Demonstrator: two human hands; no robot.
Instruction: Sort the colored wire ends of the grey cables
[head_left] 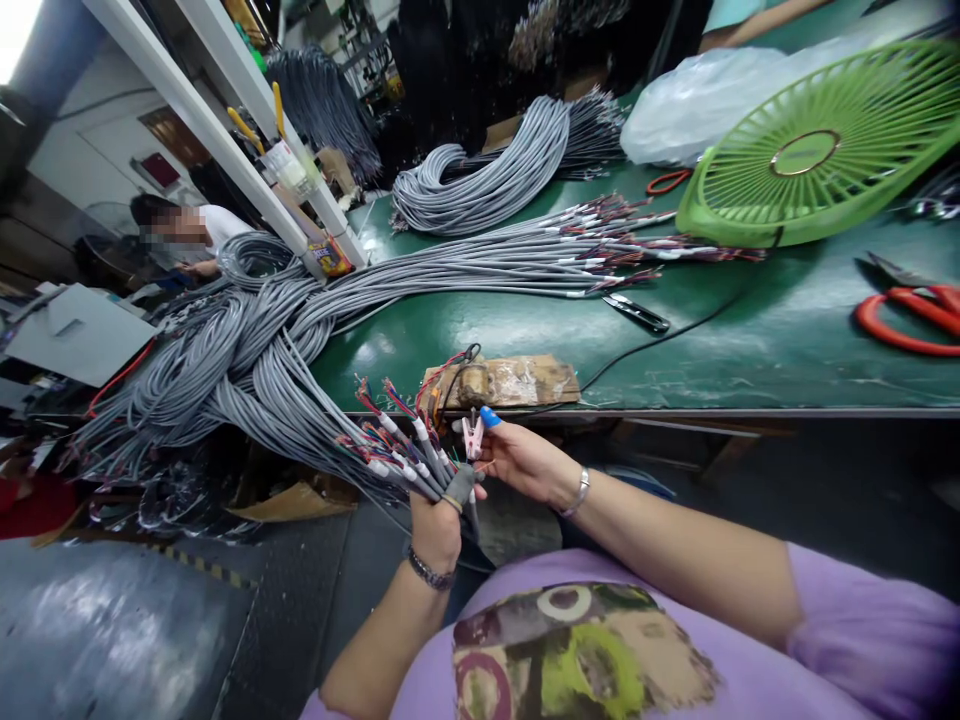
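Note:
A bunch of grey cables with white bands and bared coloured wire ends is clasped in my left hand, which wears a grey covering on the thumb. Close beside it, my right hand curls around a small pink clip. Its blue-capped thumb lies against the clip's upper end, while its fingertips sit by thin wires and are partly hidden. Just beyond the hands, a worn wooden block with red and black leads rests at the front edge of the green table.
Long grey cable coils spread over the table's left side, and another coil lies behind. Black snips, red-handled scissors, a green fan and a plastic bag are to the right. A person sits at far left.

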